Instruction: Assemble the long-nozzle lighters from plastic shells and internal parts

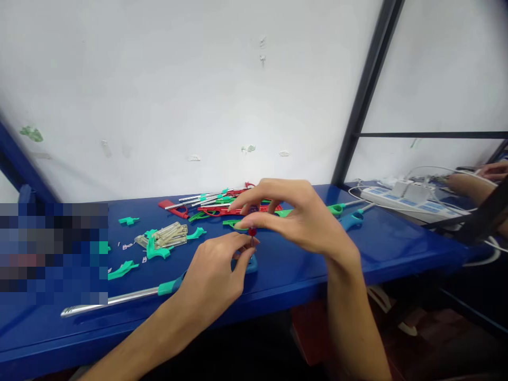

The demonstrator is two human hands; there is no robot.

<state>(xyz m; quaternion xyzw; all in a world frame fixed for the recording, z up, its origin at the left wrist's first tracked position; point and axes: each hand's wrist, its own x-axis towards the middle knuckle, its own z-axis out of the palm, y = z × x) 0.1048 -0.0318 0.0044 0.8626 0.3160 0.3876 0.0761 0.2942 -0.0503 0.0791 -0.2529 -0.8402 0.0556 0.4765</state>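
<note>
My right hand (293, 211) is above the bench, its fingers curled round the top of a small screwdriver (252, 232) with a red part and a thin metal shaft. The screwdriver stands upright, tip down. Thumb and forefinger of my left hand (218, 262) pinch at the shaft's lower end; whether a screw is there too, I cannot tell. Beneath them lies a long-barrelled lighter (130, 297) with a silver tube, a teal collar and a blue handle. My left hand covers much of that handle.
Teal plastic shells (159, 251) lie left, beside pale clear strips (171, 234). Red, green and silver lighters (214, 206) are heaped near the wall. Two more lighters (354, 218) lie right. Beyond a dark frame post (367, 90) are a power strip (413, 201) and another person's hand (494, 172).
</note>
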